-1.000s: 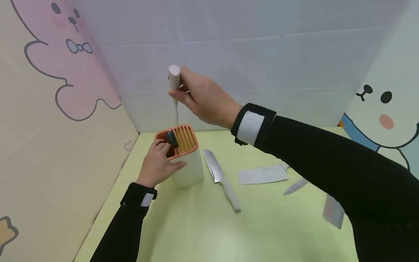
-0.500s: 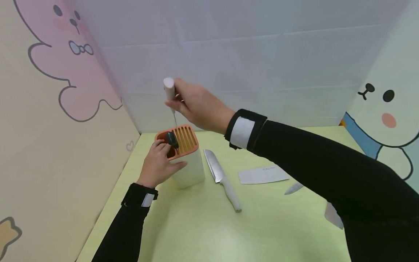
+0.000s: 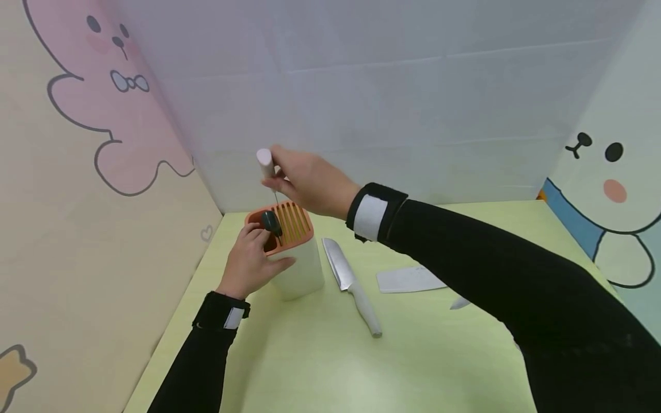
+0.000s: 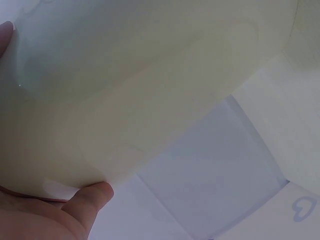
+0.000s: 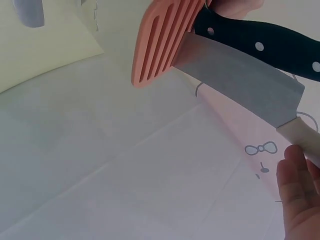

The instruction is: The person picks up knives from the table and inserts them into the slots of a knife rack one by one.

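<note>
A white knife block [image 3: 296, 275] with an orange slotted top stands at the back left of the table. My left hand [image 3: 250, 261] grips it near the top, fingers at the rim and thumb along the front; the left wrist view shows its pale wall [image 4: 125, 100] close up. Above the block, my right hand [image 3: 312, 180] pinches the white handle [image 3: 265, 163] of a kitchen knife. Its broad blade [image 5: 240, 80] points down, the end hidden in a slot of the orange top [image 5: 160, 42]. Beside that blade, a black-handled knife [image 5: 260, 45] stands in the block.
Right of the block lies a knife with a pale handle [image 3: 364, 307]. Farther right is a cleaver blade [image 3: 408, 280], partly covered by the right sleeve. A narrow blade tip [image 3: 458, 303] shows beside the sleeve. Printed walls enclose the table [image 3: 335, 367].
My right hand has moved down with the knife, bringing its handle closer to the block and more blade into the slot. My left hand stays on the block.
</note>
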Motion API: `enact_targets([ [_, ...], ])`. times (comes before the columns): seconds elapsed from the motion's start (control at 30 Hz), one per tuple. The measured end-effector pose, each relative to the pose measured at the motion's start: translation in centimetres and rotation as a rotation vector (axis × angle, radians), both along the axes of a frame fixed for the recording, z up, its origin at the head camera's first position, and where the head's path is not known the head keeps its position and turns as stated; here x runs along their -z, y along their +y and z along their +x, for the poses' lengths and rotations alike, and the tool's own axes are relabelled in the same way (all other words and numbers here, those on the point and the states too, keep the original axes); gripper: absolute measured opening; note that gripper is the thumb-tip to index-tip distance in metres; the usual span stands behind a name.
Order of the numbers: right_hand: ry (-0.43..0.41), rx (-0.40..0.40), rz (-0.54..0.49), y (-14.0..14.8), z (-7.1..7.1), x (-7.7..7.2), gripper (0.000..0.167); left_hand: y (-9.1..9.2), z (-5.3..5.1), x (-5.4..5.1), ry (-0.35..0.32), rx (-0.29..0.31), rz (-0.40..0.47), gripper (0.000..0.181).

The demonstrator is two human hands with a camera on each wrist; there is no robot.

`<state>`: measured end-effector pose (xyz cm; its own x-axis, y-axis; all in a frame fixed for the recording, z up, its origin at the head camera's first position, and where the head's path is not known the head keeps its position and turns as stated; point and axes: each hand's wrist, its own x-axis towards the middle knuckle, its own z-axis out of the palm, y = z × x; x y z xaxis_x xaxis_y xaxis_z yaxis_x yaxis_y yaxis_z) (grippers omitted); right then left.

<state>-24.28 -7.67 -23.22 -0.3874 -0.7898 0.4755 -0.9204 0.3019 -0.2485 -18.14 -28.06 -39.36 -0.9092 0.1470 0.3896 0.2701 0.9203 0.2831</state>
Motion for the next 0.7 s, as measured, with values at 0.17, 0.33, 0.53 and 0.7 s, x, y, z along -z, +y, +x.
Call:
enact_targets([
  [0.17, 0.023, -0.002, 0.033, -0.1, -0.3, 0.7, 0.031, 0.1, 0.1, 0.1, 0.006, 0.005, 0.002, 0.068],
  [0.33, 0.011, -0.020, 0.046, -0.2, -0.8, 1.6, 0.028, 0.2, 0.0, 0.0, 0.038, 0.023, 0.007, 0.066],
  [0.53, -0.011, -0.024, 0.068, -0.4, -1.5, 2.8, 0.028, 0.3, -0.1, 0.1, 0.057, 0.033, -0.007, 0.068],
  [0.7, -0.042, -0.026, 0.095, -0.6, -2.1, 3.6, 0.028, 0.4, -0.1, 0.1, 0.051, 0.027, -0.013, 0.071],
])
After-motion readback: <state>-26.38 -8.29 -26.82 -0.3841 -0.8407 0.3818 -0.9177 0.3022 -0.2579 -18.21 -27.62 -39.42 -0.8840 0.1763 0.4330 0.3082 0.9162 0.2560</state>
